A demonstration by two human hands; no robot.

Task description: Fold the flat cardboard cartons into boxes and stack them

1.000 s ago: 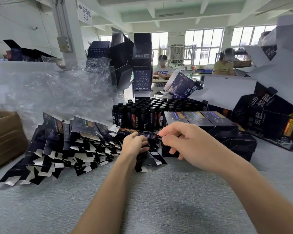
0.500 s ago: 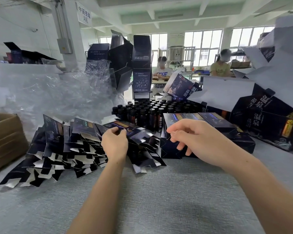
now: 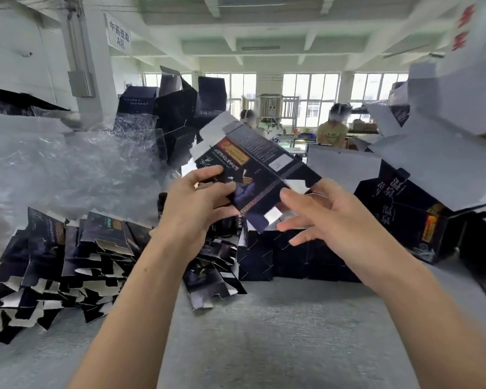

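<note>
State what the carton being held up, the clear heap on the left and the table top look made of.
Carton: thin printed paperboard, dark print outside and plain pale inside, as the flaps and crease lines show.
Clear heap: probably thin plastic film; it is see-through and crinkled, with bright glints.
Table top: a grey, matte, finely textured covering that looks like fabric; the exact material is unclear.

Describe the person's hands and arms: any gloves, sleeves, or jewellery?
The left hand and right hand are bare: no gloves, rings or watch show. The left forearm and right forearm are uncovered too, no sleeve in view.
</note>
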